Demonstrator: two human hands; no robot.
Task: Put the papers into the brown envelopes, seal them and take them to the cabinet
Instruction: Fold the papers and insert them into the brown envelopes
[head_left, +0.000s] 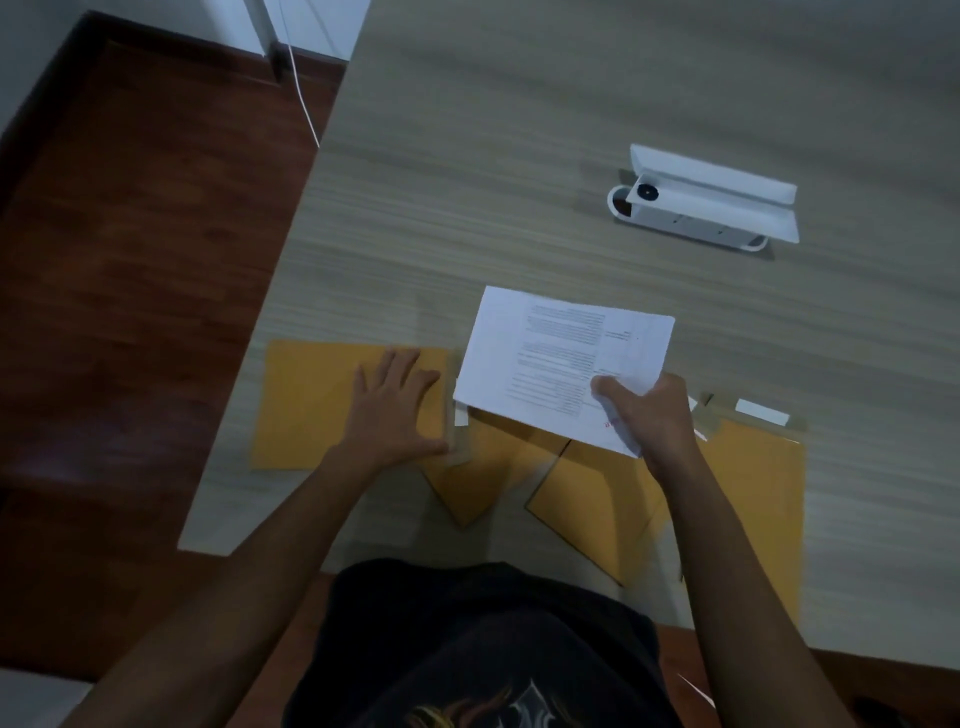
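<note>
1. Right under the camera: a dark shirt (483, 649) with a flame-like print low on the chest, and two bare forearms reaching out over the near table edge.
2. The left hand (397, 410) lies flat, fingers spread and open, pressing on the right end of a brown envelope (311, 405) that sits at the table's left edge.
3. That envelope's flap end, with a pale strip, lies just beside the thumb.
4. The right hand (649, 415) is closed, thumb on top, pinching the near corner of a white sheet stack, the papers (561, 358).
5. The papers are printed with text and angle away to the left, their far edge close over the tabletop; whether they touch it, I cannot tell.
6. Beneath the papers and the right wrist, more brown envelopes (748, 493) fan out, overlapping, corners pointing toward the person.
7. One has its flap open at the far right, showing a white adhesive strip (762, 410).
8. The table (519, 130) is pale grey wood grain, wide and mostly bare on its far half.
9. Well apart from the papers, toward the far right, stands a white device (706, 200) with a dark round spot on its end, its lid tilted open.
10. Left of the table runs dark reddish wood floor (130, 234).
11. A white cable (304, 98) trails down from the wall at the top.
12. The light is dim and the picture slightly blurred.
</note>
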